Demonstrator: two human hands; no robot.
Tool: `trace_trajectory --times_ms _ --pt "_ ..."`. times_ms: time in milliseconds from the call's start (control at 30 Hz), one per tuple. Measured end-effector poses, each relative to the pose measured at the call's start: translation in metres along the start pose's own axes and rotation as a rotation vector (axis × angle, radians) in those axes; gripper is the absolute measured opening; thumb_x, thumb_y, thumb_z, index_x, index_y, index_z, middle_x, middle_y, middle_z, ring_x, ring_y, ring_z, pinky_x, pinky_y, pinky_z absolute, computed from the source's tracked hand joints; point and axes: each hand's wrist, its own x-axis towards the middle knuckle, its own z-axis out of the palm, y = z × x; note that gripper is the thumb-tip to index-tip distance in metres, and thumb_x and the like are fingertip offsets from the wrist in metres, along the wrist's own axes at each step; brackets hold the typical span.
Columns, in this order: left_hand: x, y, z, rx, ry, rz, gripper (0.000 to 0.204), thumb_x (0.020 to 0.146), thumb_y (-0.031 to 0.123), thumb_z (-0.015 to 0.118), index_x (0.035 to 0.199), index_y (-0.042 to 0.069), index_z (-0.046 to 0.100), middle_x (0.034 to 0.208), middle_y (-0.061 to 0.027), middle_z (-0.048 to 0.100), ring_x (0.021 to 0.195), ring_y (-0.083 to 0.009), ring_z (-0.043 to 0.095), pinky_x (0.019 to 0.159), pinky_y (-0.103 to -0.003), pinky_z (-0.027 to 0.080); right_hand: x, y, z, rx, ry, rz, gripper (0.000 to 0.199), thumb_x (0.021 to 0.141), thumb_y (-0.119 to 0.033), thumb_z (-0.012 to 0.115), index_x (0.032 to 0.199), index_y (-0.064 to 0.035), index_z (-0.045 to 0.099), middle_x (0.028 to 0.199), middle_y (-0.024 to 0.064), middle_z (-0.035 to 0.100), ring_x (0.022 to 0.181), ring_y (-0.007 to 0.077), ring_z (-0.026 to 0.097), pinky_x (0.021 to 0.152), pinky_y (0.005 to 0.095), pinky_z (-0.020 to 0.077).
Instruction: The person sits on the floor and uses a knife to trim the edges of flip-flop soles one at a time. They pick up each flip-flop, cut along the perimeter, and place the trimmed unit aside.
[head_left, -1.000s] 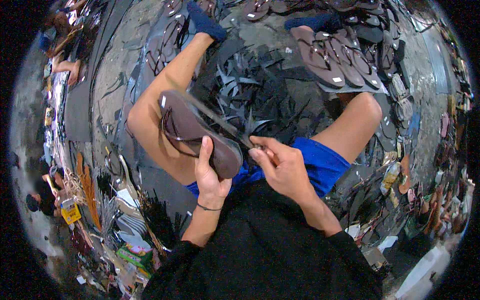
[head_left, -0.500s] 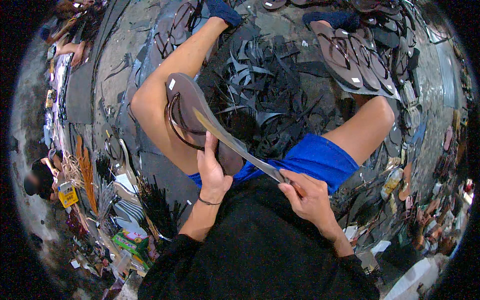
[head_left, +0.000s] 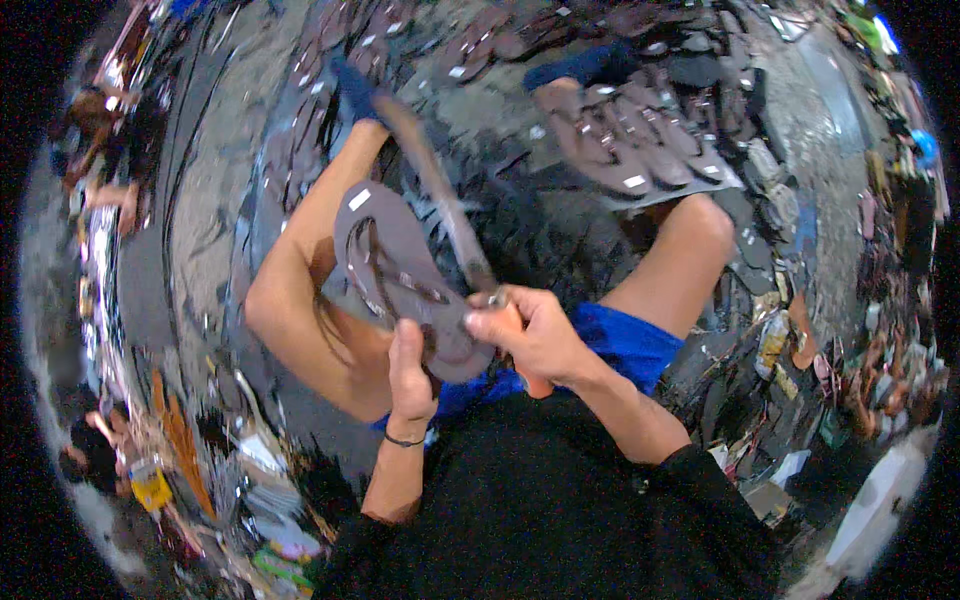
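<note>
Plainly, from where I sit, the left grip (head_left: 411, 380) is clamped on the near end of a brown sandal (head_left: 412, 272), thumb on the upper face, fingers beneath and largely hidden; the right grip (head_left: 545, 335) is closed around the orange handle (head_left: 508, 320) of a long knife (head_left: 438, 190). Whether the right thumb touches the sandal's edge I cannot tell. The sandal is held over the lap, labelled end pointing away from the body, with the blade slanting off beyond its right side, the tip well apart from it. I assess it as light, with a sole that should flex yet hold its shape; no fragility is expected, though the glossy straps (head_left: 372, 290) may be slippery and give poor purchase. I would take hold at the near end of the sole, thumb over and fingers under, clear of the blade. Markings: one white label (head_left: 359, 201) at the far end, no writing legible to me. Farther out, more brown sandals (head_left: 598, 150) lie in a row, also bearing white labels (head_left: 634, 182), equally unreadable. At far left sits a yellow box (head_left: 152, 490), its print too blurred to record.
</note>
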Motion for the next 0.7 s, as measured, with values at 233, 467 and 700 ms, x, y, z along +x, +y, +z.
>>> trace_trajectory --times_ms 233,467,700 --pt "0.131 -0.022 0.128 -0.216 -0.2 -0.459 0.06 0.087 0.046 0.059 0.124 0.0 0.046 0.12 -0.0151 0.054 0.108 -0.0239 0.053 0.084 -0.043 0.05 0.011 -0.086 -0.081 0.543 0.405 -0.43 0.027 0.092 -0.029 0.057 0.101 -0.0051 0.052 0.075 0.0063 0.06 0.054 0.0106 0.053 0.044 0.0255 0.0454" --pt "0.189 -0.071 0.177 -0.202 -0.286 -0.573 0.02 0.084 0.021 0.062 0.096 0.006 0.063 0.089 -0.0076 0.067 0.078 -0.0245 0.065 0.074 -0.04 0.054 -0.042 -0.005 -0.097 0.206 0.641 -0.204 0.035 0.095 -0.02 0.051 0.125 -0.0024 0.044 0.09 0.007 0.061 0.062 0.0109 0.058 0.05 0.0238 0.0495" --pt "0.205 -0.005 0.146 0.095 -0.202 -0.345 0.024 0.086 0.029 0.066 0.097 0.008 0.062 0.088 -0.0052 0.067 0.076 -0.0197 0.065 0.069 -0.034 0.053 -0.046 0.034 -0.068 -0.364 0.617 -0.107 0.036 0.094 -0.023 0.05 0.122 -0.0012 0.043 0.079 0.0209 0.062 0.071 0.0378 0.063 0.063 0.0449 0.0488"
